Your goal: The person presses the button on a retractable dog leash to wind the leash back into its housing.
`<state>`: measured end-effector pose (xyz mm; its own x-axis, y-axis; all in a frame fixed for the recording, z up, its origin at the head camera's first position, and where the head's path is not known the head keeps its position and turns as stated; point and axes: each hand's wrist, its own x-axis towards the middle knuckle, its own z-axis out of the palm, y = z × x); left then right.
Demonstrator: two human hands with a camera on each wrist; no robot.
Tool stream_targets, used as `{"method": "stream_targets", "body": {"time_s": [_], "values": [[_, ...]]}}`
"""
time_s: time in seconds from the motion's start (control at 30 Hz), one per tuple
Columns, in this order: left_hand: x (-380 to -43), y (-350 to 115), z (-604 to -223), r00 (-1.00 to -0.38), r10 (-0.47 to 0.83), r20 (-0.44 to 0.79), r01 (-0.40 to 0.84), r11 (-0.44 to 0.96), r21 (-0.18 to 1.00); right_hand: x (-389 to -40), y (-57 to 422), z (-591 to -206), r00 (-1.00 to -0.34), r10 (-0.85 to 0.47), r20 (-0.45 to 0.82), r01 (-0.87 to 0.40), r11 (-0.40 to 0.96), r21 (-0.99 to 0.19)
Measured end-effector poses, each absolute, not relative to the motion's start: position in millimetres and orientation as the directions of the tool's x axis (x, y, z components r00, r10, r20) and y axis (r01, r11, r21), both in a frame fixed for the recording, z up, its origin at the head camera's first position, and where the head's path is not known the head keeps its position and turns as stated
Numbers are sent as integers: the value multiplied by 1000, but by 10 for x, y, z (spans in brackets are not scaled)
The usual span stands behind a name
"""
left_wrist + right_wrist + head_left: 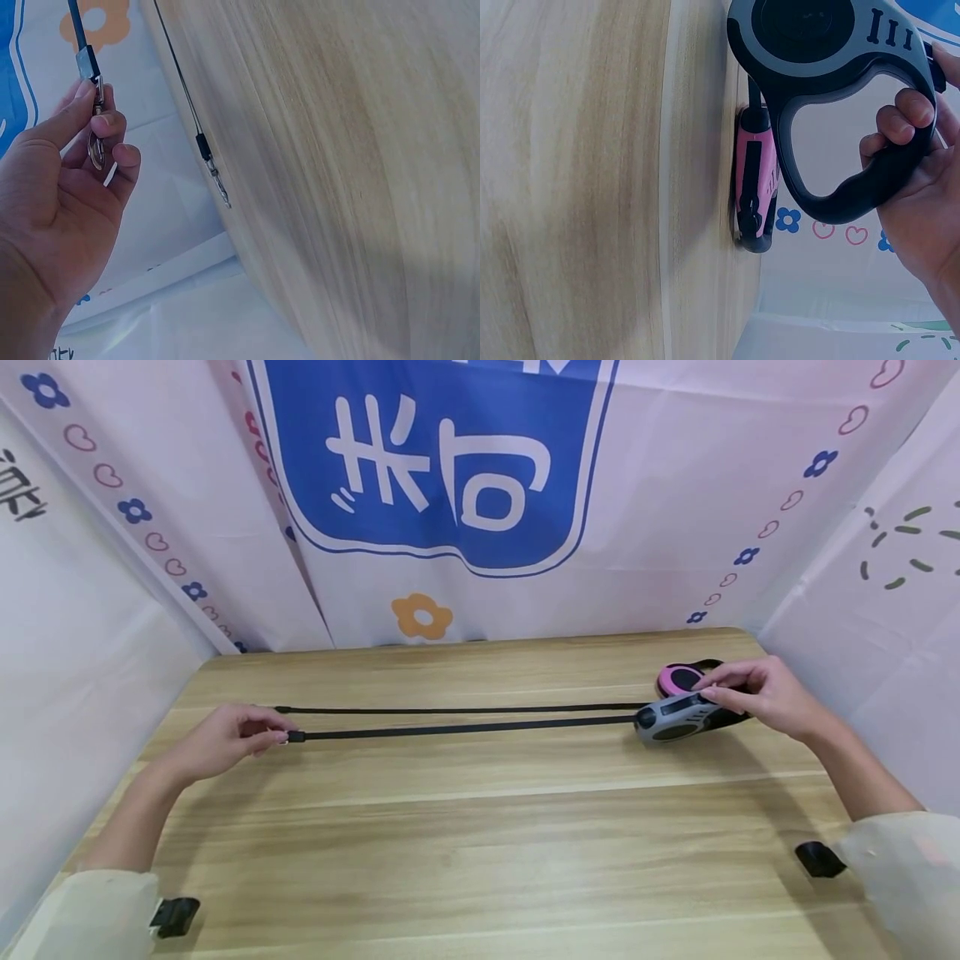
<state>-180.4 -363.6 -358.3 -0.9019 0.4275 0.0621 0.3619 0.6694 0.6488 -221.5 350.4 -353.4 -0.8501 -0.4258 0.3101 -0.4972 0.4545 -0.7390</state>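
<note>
A grey and black retractable dog leash (671,718) is held up above the table by my right hand (765,697), whose fingers curl round its black loop handle (896,176). Its black strap (465,727) runs out nearly straight to the left. There my left hand (225,739) pinches the strap's end, at the metal snap hook (97,146). Behind it, a pink and black retractable leash (756,176) lies on the table, partly hidden by the grey one in the head view. Its thinner-looking strap (465,710) stretches left too, ending in a metal clip (217,184).
The wood-grain table (480,852) spreads below both hands. A printed white cloth (525,602) hangs behind its far edge, and white cloth walls stand at both sides. A black device (176,917) sits at the left cuff, another black device (820,859) at the right.
</note>
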Motion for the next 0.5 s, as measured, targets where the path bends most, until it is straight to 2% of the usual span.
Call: {"method": "stream_targets", "body": {"time_s": [0.5], "values": [[-1814, -3582, -3583, -900, 433, 53, 361, 671, 648, -2225, 3479, -3509, -850, -424, 312, -494, 436, -753]]}}
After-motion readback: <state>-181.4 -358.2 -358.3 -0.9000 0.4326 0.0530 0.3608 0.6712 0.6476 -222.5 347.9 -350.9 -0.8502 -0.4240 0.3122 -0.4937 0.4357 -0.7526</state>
